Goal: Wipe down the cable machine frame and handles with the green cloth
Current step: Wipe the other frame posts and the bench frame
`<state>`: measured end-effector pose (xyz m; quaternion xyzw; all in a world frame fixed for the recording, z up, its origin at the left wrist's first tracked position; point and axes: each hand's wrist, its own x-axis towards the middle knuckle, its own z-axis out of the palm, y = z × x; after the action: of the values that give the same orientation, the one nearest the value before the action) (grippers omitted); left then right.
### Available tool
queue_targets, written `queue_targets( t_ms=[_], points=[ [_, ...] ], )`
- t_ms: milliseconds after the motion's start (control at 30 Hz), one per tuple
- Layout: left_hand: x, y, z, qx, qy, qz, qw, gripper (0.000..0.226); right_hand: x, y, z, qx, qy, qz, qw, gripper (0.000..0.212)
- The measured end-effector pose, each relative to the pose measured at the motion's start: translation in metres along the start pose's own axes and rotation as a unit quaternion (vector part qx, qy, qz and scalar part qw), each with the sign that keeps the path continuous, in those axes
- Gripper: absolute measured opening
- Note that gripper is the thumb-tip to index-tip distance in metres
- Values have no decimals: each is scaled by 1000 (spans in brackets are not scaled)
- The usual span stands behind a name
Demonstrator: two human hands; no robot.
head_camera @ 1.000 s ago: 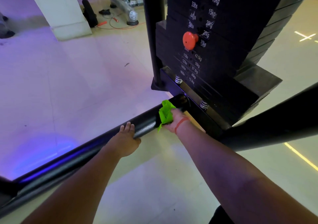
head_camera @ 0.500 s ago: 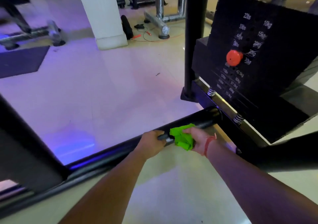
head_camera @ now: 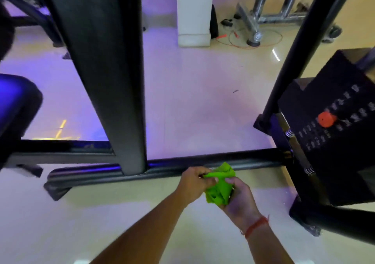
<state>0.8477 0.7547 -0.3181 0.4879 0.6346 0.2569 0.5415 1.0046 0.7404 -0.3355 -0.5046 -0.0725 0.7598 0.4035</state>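
I have the green cloth (head_camera: 219, 186) bunched between both grips: left hand (head_camera: 193, 184) pinching its upper fold, right hand (head_camera: 239, 199) cupped under the wad. It looks light, limp, easily refolded. The frame bar (head_camera: 253, 160) lies just beyond.

There is one view only, from a wide-angle camera worn on the person's head, tilted forward and steeply down. It sits close above the low horizontal frame bar (head_camera: 233, 160), which crosses the middle of the picture. In front of that bar lies bare floor (head_camera: 142, 213); the forearms enter from the bottom edge. Beyond the bar the floor stretches away to a white pillar (head_camera: 193, 20) near the top edge.
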Motion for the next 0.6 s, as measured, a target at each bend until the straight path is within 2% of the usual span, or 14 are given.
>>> queue_targets(
  t_ms=[100, 167, 233, 367, 500, 600],
  points=[
    [-59, 26, -26, -11, 51, -53, 997, 13, -50, 6, 27, -15, -14, 39, 999, 31],
    [-104, 48, -40, -15, 77, -114, 990, 7, -89, -2, 46, -88, -19, 41, 995, 31],
    [-147, 74, -52, 13, 77, -160, 984, 20, -128, -14, 67, -195, -4, 25, 981, 34],
    [-230, 137, -83, 72, 89, -172, 978, 29, -203, -45, 119, -310, 31, -11, 950, 34],
    [-304, 206, -118, 89, 137, -173, 971, 28, -264, -78, 179, -382, -34, -15, 923, 46],
    [-352, 258, -152, 108, 172, -160, 966, 28, -305, -102, 232, -429, -112, -21, 896, 47]
  ],
)
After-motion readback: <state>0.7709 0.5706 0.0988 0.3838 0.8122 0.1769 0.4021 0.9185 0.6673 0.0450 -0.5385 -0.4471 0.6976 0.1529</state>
